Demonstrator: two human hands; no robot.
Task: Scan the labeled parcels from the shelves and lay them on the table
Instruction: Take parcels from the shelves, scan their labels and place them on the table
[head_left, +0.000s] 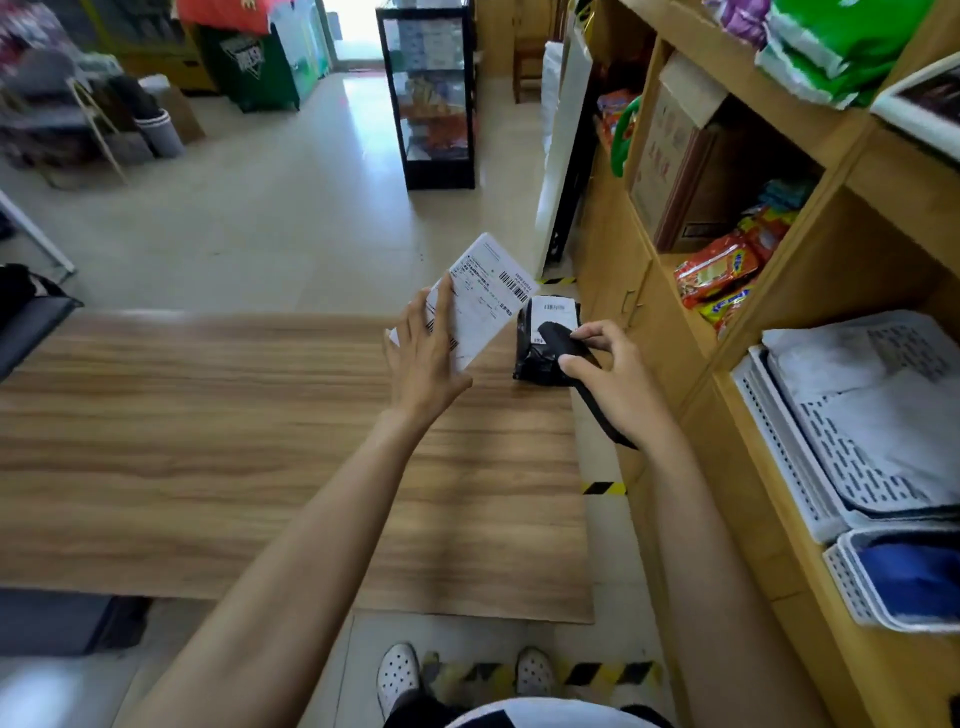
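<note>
A white parcel (485, 296) with a barcode label lies at the far right part of the wooden table (208, 441), jutting over the far edge. My left hand (428, 353) rests flat on its near end, fingers straight. Right beside it sits a black plastic-wrapped parcel (535, 358) with a white label on top. My right hand (618, 379) grips a black handheld scanner (571, 358), whose head hovers over the black parcel.
Wooden shelves (852, 218) stand along the right with snack bags (722, 270), a cardboard box (670, 150) and white baskets of parcels (852, 426). A black glass cabinet (431, 98) stands on the floor beyond the table. A dark chair (31, 322) is at the left.
</note>
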